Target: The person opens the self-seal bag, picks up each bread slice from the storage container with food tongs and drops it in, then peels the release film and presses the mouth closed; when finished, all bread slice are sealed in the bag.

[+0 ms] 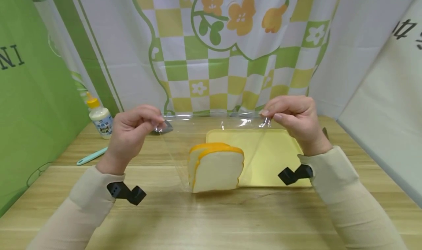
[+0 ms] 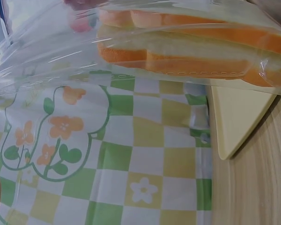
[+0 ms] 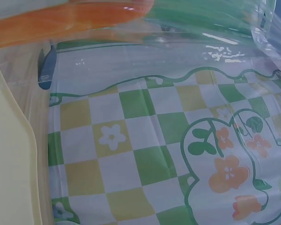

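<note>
A clear plastic bag (image 1: 184, 127) is stretched out in front of me above the table. My left hand (image 1: 130, 133) pinches its upper left corner between thumb and fingers. The upper right corner is pinched by my right hand (image 1: 293, 120). Two slices of bread (image 1: 217, 171), white with orange-brown crust, stand upright and overlapping in the bottom of the bag. In the left wrist view, both bread slices (image 2: 196, 54) show edge-on through the film. The right wrist view has part of an orange crust (image 3: 79, 21) behind the plastic.
A pale yellow tray (image 1: 277, 162) lies behind the bag on the wooden table (image 1: 158, 220). On the left stand a yellow-capped bottle (image 1: 101, 120) and, nearer, a mint-green handle (image 1: 92, 156). A dark grey flat object (image 1: 166, 127) lies behind my left hand. A checked curtain (image 1: 217, 68) hangs at the back.
</note>
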Tool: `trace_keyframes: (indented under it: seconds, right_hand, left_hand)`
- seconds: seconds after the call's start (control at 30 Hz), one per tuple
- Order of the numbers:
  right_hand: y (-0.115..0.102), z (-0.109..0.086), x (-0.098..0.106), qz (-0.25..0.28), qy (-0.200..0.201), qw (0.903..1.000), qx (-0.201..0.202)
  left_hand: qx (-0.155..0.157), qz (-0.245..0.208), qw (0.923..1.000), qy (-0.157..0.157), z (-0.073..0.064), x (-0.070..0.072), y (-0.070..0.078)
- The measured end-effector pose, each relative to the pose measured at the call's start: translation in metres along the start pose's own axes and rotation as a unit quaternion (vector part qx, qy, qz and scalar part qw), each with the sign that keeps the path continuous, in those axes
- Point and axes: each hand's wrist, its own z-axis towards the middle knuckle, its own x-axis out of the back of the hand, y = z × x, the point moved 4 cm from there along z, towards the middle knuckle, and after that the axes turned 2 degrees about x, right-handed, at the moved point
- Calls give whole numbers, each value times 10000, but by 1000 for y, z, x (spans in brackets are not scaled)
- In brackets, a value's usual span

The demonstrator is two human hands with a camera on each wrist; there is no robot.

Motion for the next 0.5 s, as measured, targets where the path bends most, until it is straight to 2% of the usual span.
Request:
trace_keyframes:
  seconds: [0.2,0.5]
  right_hand:
    - [-2,-2,1,-437,83,9988,-217]
    - [-3,-2,1,-735,-11,9969,-288]
  left_hand:
    - [-6,-89,10000,-10,1,0,0]
    - [21,6,10000,76,1,0,0]
